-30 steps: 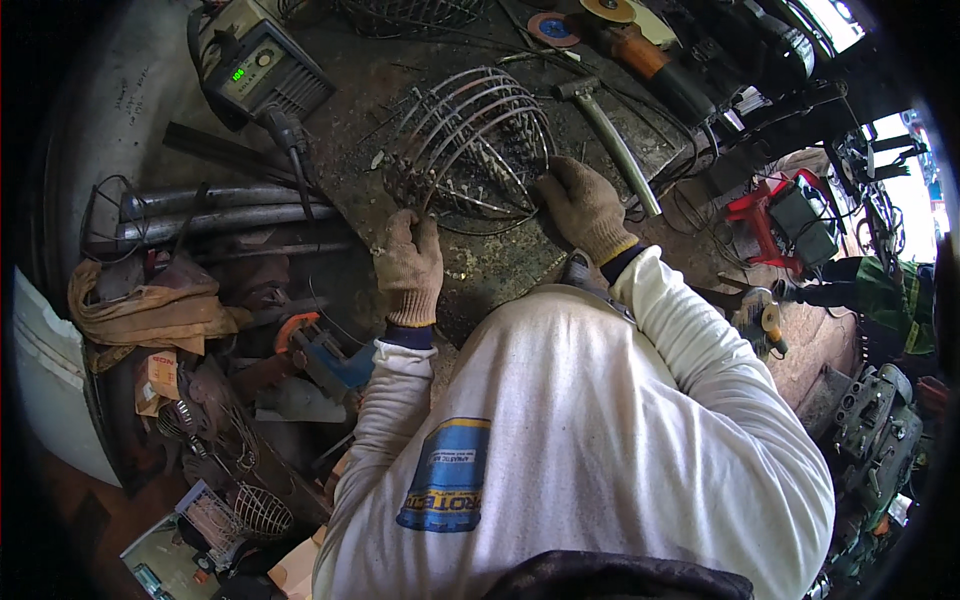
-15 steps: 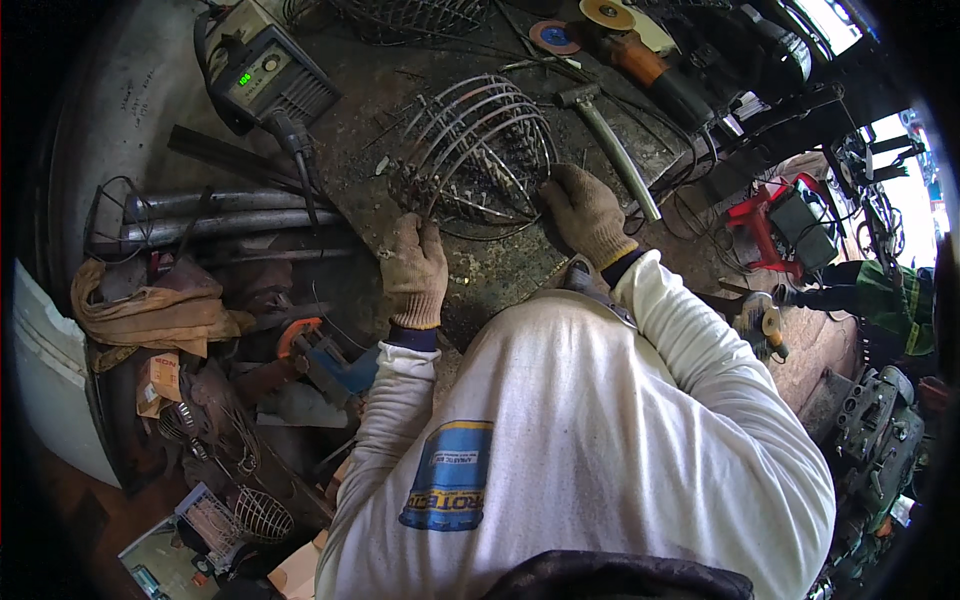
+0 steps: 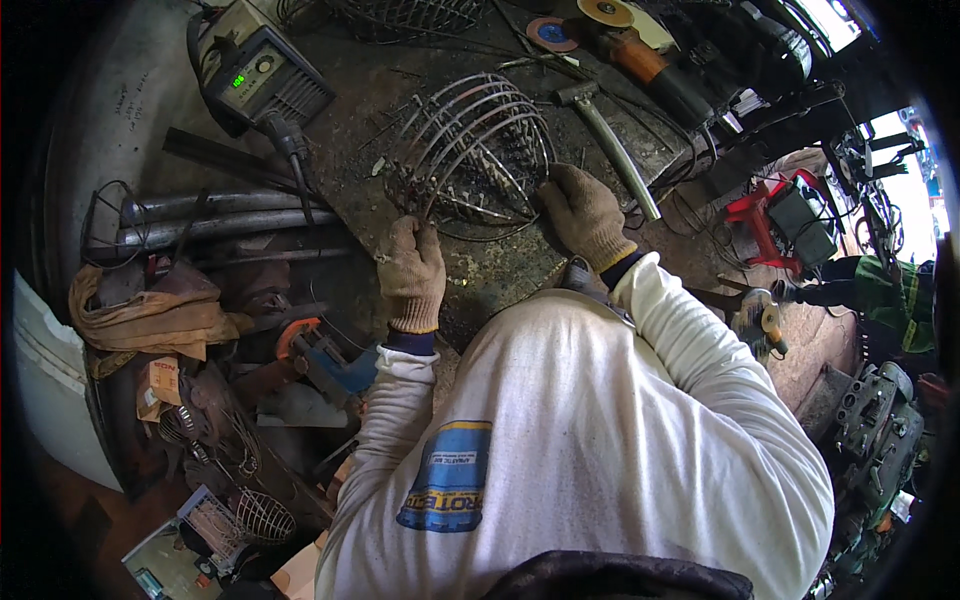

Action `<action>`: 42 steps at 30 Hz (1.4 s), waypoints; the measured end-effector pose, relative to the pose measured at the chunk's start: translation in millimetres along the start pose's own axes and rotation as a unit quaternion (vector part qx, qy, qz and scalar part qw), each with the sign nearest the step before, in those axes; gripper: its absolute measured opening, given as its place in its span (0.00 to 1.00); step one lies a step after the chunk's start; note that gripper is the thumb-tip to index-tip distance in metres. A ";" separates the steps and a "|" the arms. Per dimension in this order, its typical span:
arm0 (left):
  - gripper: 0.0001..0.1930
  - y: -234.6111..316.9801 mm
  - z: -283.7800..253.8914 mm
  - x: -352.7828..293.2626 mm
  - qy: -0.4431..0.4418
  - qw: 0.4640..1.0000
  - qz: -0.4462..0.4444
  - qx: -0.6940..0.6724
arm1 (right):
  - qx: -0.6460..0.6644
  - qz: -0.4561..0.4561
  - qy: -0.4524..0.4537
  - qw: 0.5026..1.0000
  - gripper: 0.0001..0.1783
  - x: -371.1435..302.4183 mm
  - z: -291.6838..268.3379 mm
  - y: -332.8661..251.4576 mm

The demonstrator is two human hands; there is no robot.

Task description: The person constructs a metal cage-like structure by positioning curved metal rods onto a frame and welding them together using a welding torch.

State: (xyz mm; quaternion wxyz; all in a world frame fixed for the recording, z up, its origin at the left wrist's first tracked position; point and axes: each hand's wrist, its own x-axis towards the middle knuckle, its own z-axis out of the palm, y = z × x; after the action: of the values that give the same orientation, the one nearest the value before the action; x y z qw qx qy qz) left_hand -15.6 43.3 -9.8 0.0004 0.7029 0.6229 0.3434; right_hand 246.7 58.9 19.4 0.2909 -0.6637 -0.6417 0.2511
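A domed cage of curved metal bars (image 3: 480,114) lies on the dark, grimy worktop (image 3: 345,170) in front of me. My left hand (image 3: 411,268), in a tan knit glove, pinches its near left edge with closed fingers. On the near right edge, my right hand (image 3: 584,212) is gloved the same way and curled round the rim; its fingertips are partly hidden. Dark bits of metal and pale flecks litter the surface around the bars. To the right of the cage rests a hammer (image 3: 618,160) with a tubular metal handle, apart from my right hand.
A welding machine (image 3: 285,85) with a lit green display stands at the far left. Metal pipes (image 3: 225,228) and a brown cloth (image 3: 150,312) lie left. An orange and black angle grinder (image 3: 650,70) sits far right, and another barred cage (image 3: 420,14) at the back.
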 end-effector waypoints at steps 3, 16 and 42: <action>0.10 -2.0 0.7 -2.8 -0.015 1.000 -0.022 0.002 | -0.002 0.003 0.006 1.000 0.22 -0.3 2.5 1.1; 0.12 -2.6 -1.9 -1.4 -0.024 1.000 -0.005 0.016 | -0.012 -0.026 0.008 1.000 0.23 1.8 8.0 8.0; 0.10 -4.8 -0.7 -5.4 -0.005 0.999 -0.037 -0.031 | 0.029 -0.012 -0.010 0.999 0.20 1.6 10.9 3.3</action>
State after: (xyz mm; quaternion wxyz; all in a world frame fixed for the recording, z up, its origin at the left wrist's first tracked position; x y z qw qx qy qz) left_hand -20.0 39.4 -13.9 0.0377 0.6810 0.6373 0.3586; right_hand 241.4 61.2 9.5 0.3064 -0.6448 -0.6448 0.2730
